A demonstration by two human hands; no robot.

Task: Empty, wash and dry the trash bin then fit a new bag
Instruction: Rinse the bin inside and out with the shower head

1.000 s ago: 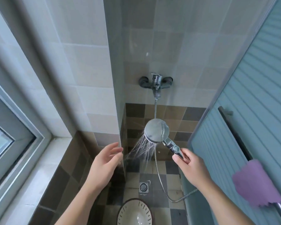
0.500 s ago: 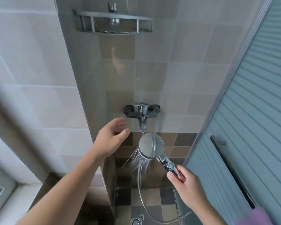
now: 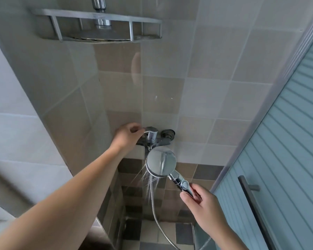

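My right hand (image 3: 204, 206) grips the handle of a chrome shower head (image 3: 160, 162), which sprays thin jets of water down towards the floor. Its metal hose (image 3: 156, 219) hangs below it. My left hand (image 3: 127, 137) reaches up to the wall-mounted shower tap (image 3: 154, 137) and its fingers pinch the tap's lever. The trash bin is out of view.
A metal corner shelf (image 3: 98, 24) hangs high on the tiled wall. A ribbed glass door (image 3: 285, 159) with a dark bar handle (image 3: 251, 204) stands at the right. A glass partition edge runs down the left of the stall. The floor has checkered tiles (image 3: 170, 230).
The view tilted upward, so the bin on the floor and the purple cloth left the frame. My left hand rose from beside the spray to the tap lever.
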